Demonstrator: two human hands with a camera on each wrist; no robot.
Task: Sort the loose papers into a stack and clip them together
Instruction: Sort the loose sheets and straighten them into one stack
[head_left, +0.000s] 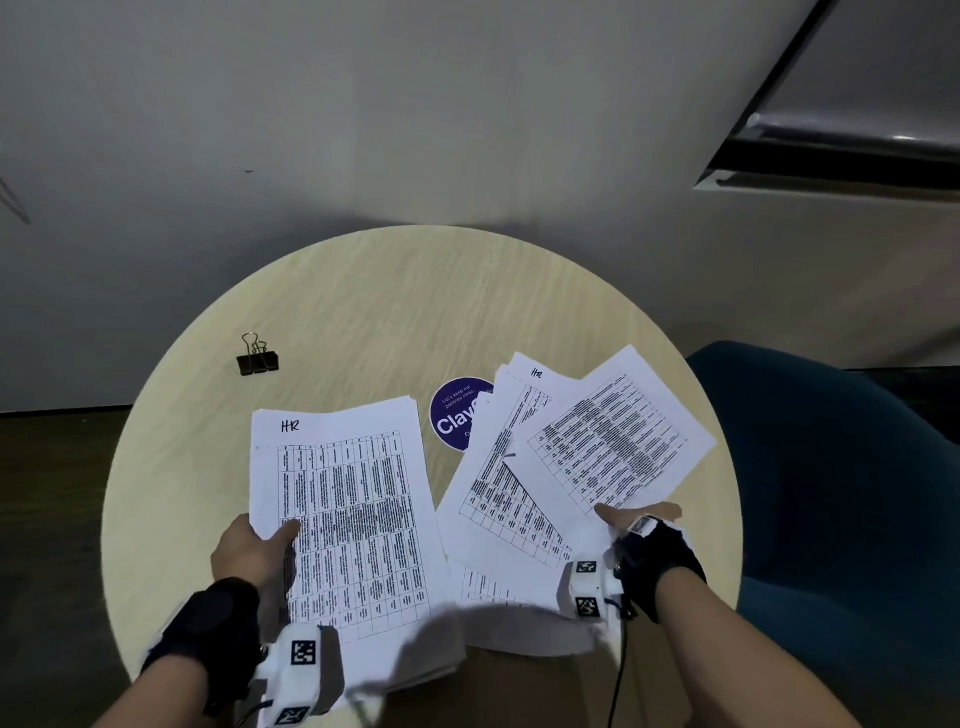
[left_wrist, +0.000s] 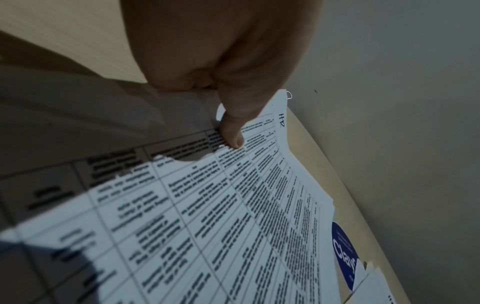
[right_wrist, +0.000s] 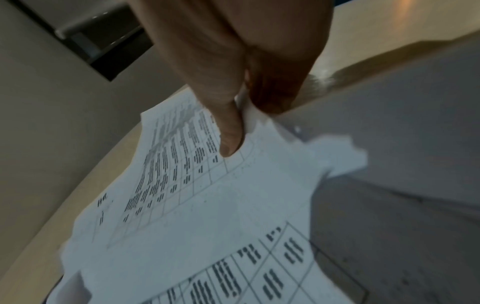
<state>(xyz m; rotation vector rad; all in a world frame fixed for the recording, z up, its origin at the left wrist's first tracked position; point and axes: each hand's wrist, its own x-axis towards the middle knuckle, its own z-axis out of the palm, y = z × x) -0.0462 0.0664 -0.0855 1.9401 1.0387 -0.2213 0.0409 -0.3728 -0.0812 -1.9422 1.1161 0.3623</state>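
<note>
A stack of printed table sheets marked "HR" (head_left: 353, 519) (left_wrist: 233, 216) lies at the table's near left. My left hand (head_left: 260, 551) grips its left edge, thumb (left_wrist: 231, 131) on top. To the right, several loose sheets (head_left: 514, 483) lie fanned out. My right hand (head_left: 639, 525) pinches the topmost sheet (head_left: 618, 441) (right_wrist: 207, 195) by its near corner, thumb (right_wrist: 231, 133) on top. A black binder clip (head_left: 257, 360) sits alone at the table's far left, apart from both hands.
The round wooden table (head_left: 363, 312) carries a purple round sticker (head_left: 457, 415) between the two paper groups, partly covered by the sheets. A blue chair (head_left: 831, 493) stands at the right. A grey wall rises behind the table.
</note>
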